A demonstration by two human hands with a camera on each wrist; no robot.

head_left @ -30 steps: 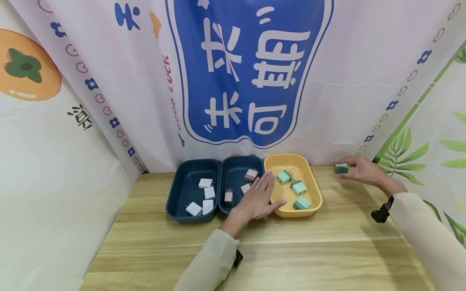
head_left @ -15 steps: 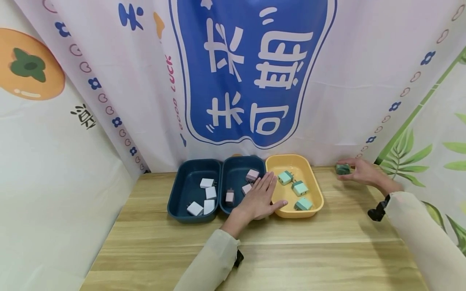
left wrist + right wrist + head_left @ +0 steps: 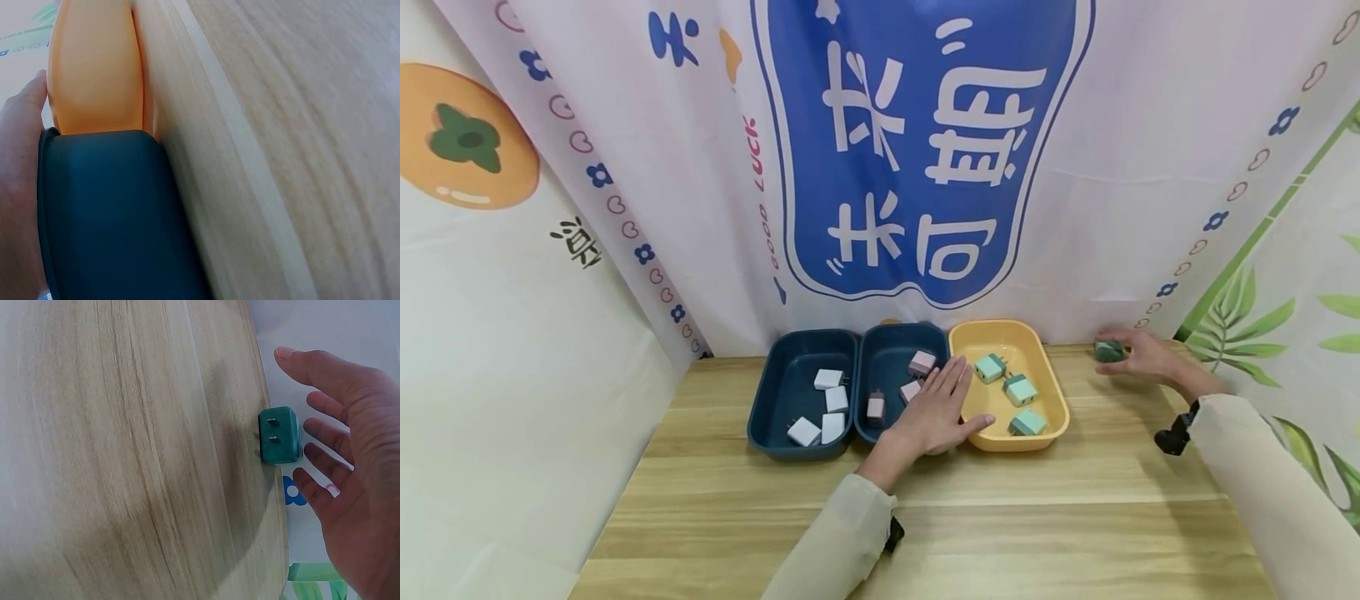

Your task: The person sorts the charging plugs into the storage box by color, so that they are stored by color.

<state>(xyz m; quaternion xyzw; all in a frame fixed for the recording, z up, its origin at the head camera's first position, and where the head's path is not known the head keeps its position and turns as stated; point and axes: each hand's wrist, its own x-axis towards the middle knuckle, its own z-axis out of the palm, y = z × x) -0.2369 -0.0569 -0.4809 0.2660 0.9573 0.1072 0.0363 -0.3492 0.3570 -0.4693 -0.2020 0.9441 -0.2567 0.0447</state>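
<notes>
A green two-prong charger plug (image 3: pixel 1108 351) stands on the table's far right edge. My right hand (image 3: pixel 1150 360) is beside it, thumb and fingers spread around it. In the right wrist view a gap separates that thumb from the plug (image 3: pixel 280 435), whose prongs face the camera. Nearly flat, my left hand (image 3: pixel 928 418) rests over the rims of the middle dark blue tray (image 3: pixel 865 354) and the yellow tray (image 3: pixel 1051 367). It partly covers the pink charger plugs (image 3: pixel 876 407) inside the blue one. Several mint-green plugs (image 3: pixel 1019 389) lie in the yellow tray.
A second dark blue tray (image 3: pixel 762 400) on the left contains several white charger plugs (image 3: pixel 805 432). All the trays stand side by side on the wooden table (image 3: pixel 1060 533), close to the printed curtain (image 3: pixel 880 150) behind.
The plug by my right hand has turned: its pale green side showed before, and now mainly dark green shows. My left hand stays on the trays. The head view has shifted slightly.
</notes>
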